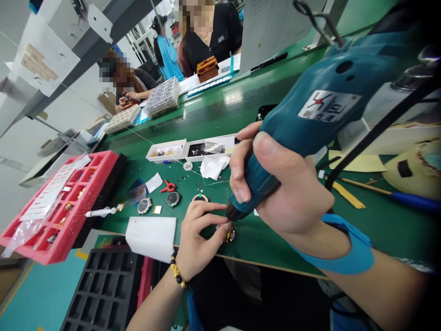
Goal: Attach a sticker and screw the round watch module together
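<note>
1 driver (299,119) gripped in right hand (289,193) | round part (230,236) just under left hand (196,239) | grip unclear

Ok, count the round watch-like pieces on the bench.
4: a silver-rimmed piece, a dark piece to its right, a third piece partly behind the left hand, and a fourth piece by the power driver. Others may be hidden.

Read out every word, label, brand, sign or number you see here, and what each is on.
No text is clear enough to quote.
White label on the teal power tool in the right hand: large characters and a red figure, too blurred to read.
Mark on the black shirt: too small.
Sheet at upper left: too blurred.
</note>
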The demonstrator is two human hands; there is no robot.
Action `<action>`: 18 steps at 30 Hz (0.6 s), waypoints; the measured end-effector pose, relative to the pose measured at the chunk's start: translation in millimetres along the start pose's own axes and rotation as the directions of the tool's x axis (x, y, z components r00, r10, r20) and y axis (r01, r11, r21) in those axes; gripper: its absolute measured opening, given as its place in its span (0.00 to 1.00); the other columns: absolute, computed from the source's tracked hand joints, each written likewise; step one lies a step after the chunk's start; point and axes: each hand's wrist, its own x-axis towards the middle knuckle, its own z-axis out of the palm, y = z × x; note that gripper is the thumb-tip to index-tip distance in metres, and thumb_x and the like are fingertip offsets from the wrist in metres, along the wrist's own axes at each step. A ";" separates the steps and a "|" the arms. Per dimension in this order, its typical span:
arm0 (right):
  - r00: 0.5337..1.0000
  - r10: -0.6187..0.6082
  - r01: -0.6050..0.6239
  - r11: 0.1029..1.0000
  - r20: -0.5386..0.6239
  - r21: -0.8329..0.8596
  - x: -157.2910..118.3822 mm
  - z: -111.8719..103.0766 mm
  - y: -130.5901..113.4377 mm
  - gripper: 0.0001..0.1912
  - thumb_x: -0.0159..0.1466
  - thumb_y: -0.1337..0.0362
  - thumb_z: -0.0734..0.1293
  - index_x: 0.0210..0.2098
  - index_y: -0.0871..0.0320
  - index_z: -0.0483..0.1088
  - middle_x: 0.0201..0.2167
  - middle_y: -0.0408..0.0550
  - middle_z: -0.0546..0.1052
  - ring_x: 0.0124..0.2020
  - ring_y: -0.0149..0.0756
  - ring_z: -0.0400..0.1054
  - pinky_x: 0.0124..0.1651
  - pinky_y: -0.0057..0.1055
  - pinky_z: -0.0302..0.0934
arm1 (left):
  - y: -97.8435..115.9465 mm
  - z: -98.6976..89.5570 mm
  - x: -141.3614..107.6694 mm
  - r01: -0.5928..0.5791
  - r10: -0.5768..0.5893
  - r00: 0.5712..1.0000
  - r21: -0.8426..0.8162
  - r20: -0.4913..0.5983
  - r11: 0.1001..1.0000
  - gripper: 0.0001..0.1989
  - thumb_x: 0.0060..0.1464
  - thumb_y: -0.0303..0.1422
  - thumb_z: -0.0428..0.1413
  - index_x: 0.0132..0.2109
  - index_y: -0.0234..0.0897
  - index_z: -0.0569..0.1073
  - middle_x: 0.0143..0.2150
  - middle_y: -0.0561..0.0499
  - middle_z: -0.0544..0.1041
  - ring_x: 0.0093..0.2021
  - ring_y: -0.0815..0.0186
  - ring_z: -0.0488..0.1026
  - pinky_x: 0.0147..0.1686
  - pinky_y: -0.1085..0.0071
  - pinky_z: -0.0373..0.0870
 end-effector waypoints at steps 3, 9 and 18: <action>1.000 0.002 -0.002 1.000 -0.004 0.008 -0.3 0.9 -0.4 0.13 0.68 0.53 0.71 0.34 0.55 0.71 0.23 0.40 0.71 0.15 0.29 0.61 0.17 0.30 0.55 | -0.3 -0.4 0.8 -0.009 0.009 1.000 -0.010 -0.002 1.000 0.03 0.61 0.28 0.64 0.39 0.42 0.81 0.48 0.48 0.81 0.50 0.59 0.73 0.57 0.54 0.69; 1.000 -0.003 0.003 1.000 0.014 -0.001 -1.4 1.1 -1.3 0.12 0.69 0.53 0.71 0.34 0.54 0.72 0.24 0.39 0.72 0.15 0.28 0.61 0.17 0.29 0.55 | -0.7 -2.0 0.6 0.000 0.001 1.000 -0.035 0.026 0.999 0.03 0.61 0.28 0.63 0.39 0.42 0.81 0.48 0.48 0.80 0.50 0.59 0.73 0.58 0.54 0.68; 0.999 0.040 -0.040 0.999 -0.006 0.014 0.1 0.0 -1.5 0.11 0.69 0.53 0.70 0.37 0.54 0.71 0.24 0.39 0.71 0.15 0.28 0.60 0.17 0.29 0.53 | -2.2 -2.9 -3.3 -0.020 0.021 0.999 -0.034 0.028 0.999 0.04 0.63 0.27 0.62 0.41 0.42 0.81 0.49 0.49 0.80 0.51 0.61 0.72 0.57 0.58 0.66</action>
